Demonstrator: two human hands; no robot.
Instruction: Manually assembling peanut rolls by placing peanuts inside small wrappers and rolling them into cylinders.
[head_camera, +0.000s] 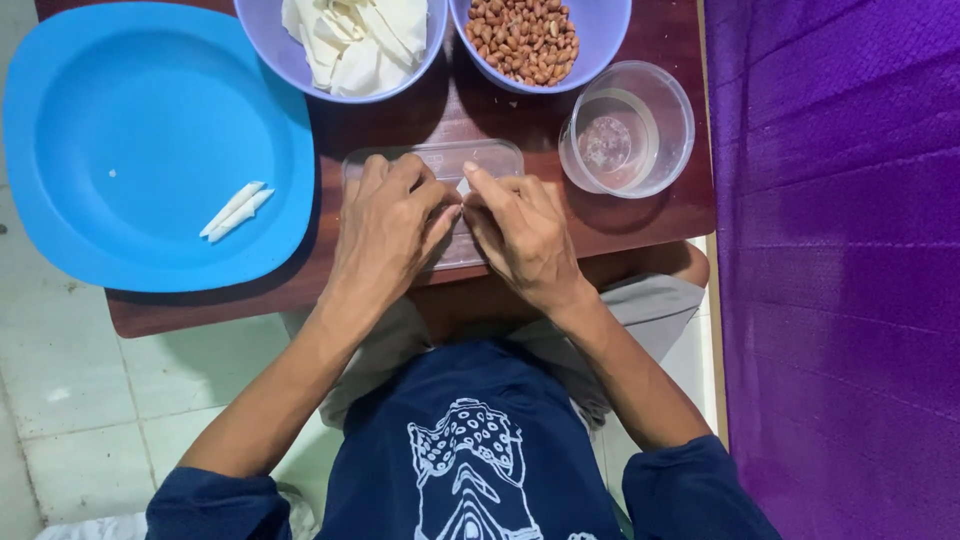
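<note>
My left hand and my right hand meet over a clear plastic lid lying flat on the dark wooden table. The fingertips of both hands pinch a small white wrapper piece between them; most of it is hidden by the fingers. A lilac bowl of white wrapper sheets stands just beyond the hands. Beside it a second lilac bowl holds peanuts. Two rolled white sticks lie on a big blue plate at the left.
A clear round container with a little water stands right of the hands, near the table's right edge. Purple fabric fills the right side. Pale floor tiles show at the lower left. My knees sit under the table's front edge.
</note>
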